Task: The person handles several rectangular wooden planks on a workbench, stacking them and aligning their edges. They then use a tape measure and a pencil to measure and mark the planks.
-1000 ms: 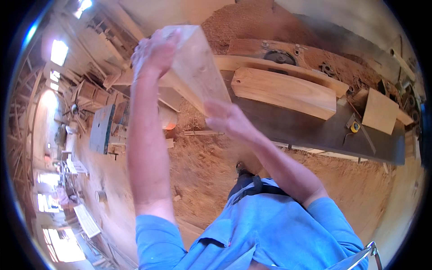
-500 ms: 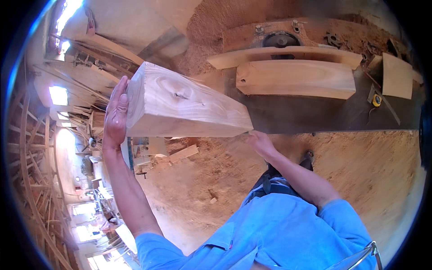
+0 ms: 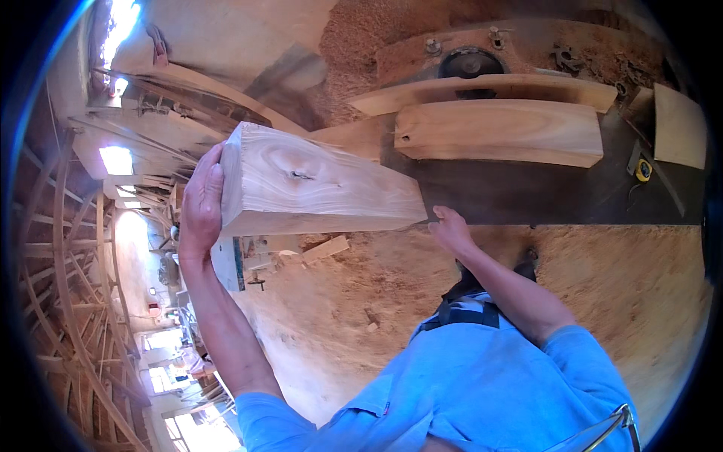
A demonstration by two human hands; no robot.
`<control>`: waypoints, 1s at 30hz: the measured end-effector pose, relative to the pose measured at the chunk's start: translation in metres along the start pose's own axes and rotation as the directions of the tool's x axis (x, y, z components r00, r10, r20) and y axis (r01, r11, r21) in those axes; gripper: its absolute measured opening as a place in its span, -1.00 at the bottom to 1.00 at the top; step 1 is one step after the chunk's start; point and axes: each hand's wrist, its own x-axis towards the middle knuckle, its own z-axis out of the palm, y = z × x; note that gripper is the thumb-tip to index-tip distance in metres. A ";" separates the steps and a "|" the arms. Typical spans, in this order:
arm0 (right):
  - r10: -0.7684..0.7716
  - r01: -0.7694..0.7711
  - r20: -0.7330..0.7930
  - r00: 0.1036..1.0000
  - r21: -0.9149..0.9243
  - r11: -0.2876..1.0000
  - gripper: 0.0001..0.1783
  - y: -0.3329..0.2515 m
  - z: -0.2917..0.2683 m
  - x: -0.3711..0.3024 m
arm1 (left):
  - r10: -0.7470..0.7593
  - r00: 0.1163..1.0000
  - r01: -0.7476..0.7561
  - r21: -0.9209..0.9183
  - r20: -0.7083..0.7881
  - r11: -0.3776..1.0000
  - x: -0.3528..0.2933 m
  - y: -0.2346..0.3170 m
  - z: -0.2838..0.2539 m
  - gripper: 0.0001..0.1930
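A thick pale wooden block, with a knot in its upper face, lies at the left end of the dark machine table. My left hand is pressed against the block's left end, fingers stretched along that face. Just past the block's narrower-looking right end is my right hand, apart from it, with loosely bent fingers and nothing visible in them. A second wooden piece rests on the table farther back, alongside a long wooden fence board.
Behind the fence board sits a round dark machine part amid sawdust. A yellow tape measure and a flat square board are at the right. Offcuts lie on the dusty floor. Long timber strips lean at the left.
My right hand has come away from the block's right end and moved slightly right, its fingers loosening. My left hand stays against the left end. The whole view has shifted slightly.
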 end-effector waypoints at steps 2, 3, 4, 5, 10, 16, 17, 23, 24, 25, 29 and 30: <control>-0.022 0.020 -0.037 0.999 -0.056 0.998 -0.39 0.007 -0.007 0.005 | -0.025 0.999 0.024 -0.045 -0.027 0.999 0.001 0.015 0.009 -0.40; -0.043 0.038 -0.059 0.997 -0.089 0.995 -0.40 0.010 -0.011 0.008 | -0.037 0.999 0.034 -0.070 -0.040 0.997 0.001 0.019 0.014 -0.39; -0.069 0.060 -0.073 0.995 -0.109 0.992 -0.41 0.012 -0.009 0.009 | -0.032 0.998 0.026 -0.102 -0.056 0.994 -0.001 0.019 0.012 -0.39; -0.040 0.036 -0.066 0.997 -0.059 0.998 -0.41 0.017 -0.007 0.011 | -0.027 0.997 0.017 -0.135 -0.072 0.991 -0.004 0.014 0.012 -0.38; 0.065 -0.063 0.025 0.998 -0.078 0.995 -0.43 0.019 -0.023 0.021 | 0.035 0.997 -0.042 -0.093 -0.074 0.995 -0.006 0.007 0.011 -0.32; -0.008 0.004 0.047 0.999 0.087 0.996 -0.44 0.040 -0.022 0.055 | -0.001 0.995 -0.014 -0.153 -0.099 0.988 -0.005 -0.015 0.006 -0.34; 0.001 -0.007 0.048 0.999 0.120 0.993 -0.44 0.038 -0.020 0.056 | -0.027 0.996 0.009 -0.199 -0.090 0.980 -0.010 -0.019 0.006 -0.34; 0.149 -0.210 0.195 0.969 0.342 0.916 -0.50 0.036 -0.007 0.096 | -0.060 0.997 0.041 -0.315 -0.052 0.948 -0.010 -0.033 0.001 -0.32; 0.169 -0.274 0.286 0.943 0.383 0.882 -0.52 0.035 -0.009 0.103 | -0.056 0.997 0.036 -0.335 -0.049 0.941 -0.009 -0.042 -0.001 -0.32; 0.183 -0.314 0.323 0.929 0.420 0.851 -0.53 0.030 -0.008 0.104 | -0.069 0.996 0.047 -0.368 -0.048 0.929 -0.013 -0.050 -0.001 -0.31; 0.279 -0.399 0.291 0.915 0.551 0.733 -0.60 0.008 0.005 0.107 | -0.091 0.992 0.051 -0.400 -0.083 0.915 -0.026 -0.075 -0.005 -0.20; 0.331 -0.430 0.275 0.903 0.557 0.710 -0.61 0.003 0.010 0.107 | -0.078 0.991 0.030 -0.395 -0.105 0.918 -0.029 -0.084 -0.004 -0.17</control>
